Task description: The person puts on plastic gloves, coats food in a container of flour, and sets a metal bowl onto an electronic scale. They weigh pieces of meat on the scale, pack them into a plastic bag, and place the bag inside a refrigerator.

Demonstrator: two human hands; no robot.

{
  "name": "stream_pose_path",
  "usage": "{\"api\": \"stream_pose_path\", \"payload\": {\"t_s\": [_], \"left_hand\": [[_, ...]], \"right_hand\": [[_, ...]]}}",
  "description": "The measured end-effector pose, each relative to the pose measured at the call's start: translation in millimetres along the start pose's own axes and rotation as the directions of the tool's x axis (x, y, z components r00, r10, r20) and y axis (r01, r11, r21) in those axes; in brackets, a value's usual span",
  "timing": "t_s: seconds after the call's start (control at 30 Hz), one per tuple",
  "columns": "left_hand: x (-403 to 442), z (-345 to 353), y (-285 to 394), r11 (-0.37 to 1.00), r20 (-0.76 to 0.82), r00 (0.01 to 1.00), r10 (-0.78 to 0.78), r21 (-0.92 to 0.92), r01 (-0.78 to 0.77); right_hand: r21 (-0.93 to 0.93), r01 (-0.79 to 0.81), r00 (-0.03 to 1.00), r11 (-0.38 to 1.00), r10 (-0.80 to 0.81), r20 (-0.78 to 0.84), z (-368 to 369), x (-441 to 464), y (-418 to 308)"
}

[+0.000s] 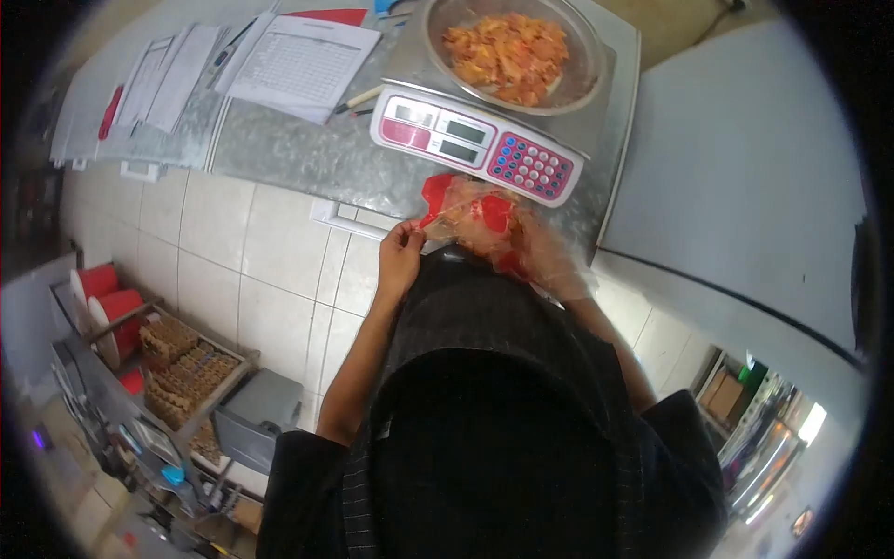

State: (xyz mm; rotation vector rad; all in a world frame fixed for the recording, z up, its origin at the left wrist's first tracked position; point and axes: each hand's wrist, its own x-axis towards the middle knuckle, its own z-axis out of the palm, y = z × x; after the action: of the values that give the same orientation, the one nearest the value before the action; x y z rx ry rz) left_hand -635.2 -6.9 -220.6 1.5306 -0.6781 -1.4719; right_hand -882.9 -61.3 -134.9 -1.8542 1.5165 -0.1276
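Just in front of my body, at the counter's edge, is a clear plastic bag (463, 210) with red printing and some orange-pink content showing through. My left hand (402, 250) pinches the left edge of this bag between thumb and fingers. On the other side my right hand (549, 250) grips the bag, with clear plastic lying over the hand and wrist; its fingers are partly hidden. Right beyond the bag stands a white and pink digital scale (475, 140). A metal bowl (596, 70) of orange-coloured meat pieces (510, 56) rests on its platform.
Printed sheets (303, 61) and more papers (172, 74) lie on the grey counter (279, 149), with a red cutter (111, 112) at the far left. A white appliance (745, 158) borders the right side. Egg trays (191, 373) and red containers (116, 317) stand lower left.
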Motion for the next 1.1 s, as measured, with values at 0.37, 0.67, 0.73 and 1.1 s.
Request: {"api": "stream_pose_path", "payload": {"t_s": [0.37, 0.67, 0.73, 1.1], "left_hand": [[0.0, 4.2, 4.7, 1.0, -0.073, 0.997, 0.027, 0.005, -0.026], [2.6, -2.2, 4.5, 0.999, -0.077, 0.996, 0.035, -0.007, -0.035], [1.7, -5.1, -0.1, 1.0, -0.067, 0.997, 0.028, 0.003, -0.027], [-33.2, 12.9, 75.6, 0.76, -0.001, 0.873, 0.487, 0.492, -0.424]], "right_hand": [[-0.033, -0.002, 0.972, 0.999, -0.006, -0.234, 21.5, 7.0, 29.8], [-0.115, 0.049, 0.989, 0.992, -0.065, -0.135, 5.6, 12.3, 53.8], [0.08, 0.03, 0.979, 0.996, -0.014, -0.203, -32.3, 1.1, 26.8], [-0.59, 0.522, 0.553, 0.617, -0.77, -0.317, -191.3, 116.4, -81.6]]}}
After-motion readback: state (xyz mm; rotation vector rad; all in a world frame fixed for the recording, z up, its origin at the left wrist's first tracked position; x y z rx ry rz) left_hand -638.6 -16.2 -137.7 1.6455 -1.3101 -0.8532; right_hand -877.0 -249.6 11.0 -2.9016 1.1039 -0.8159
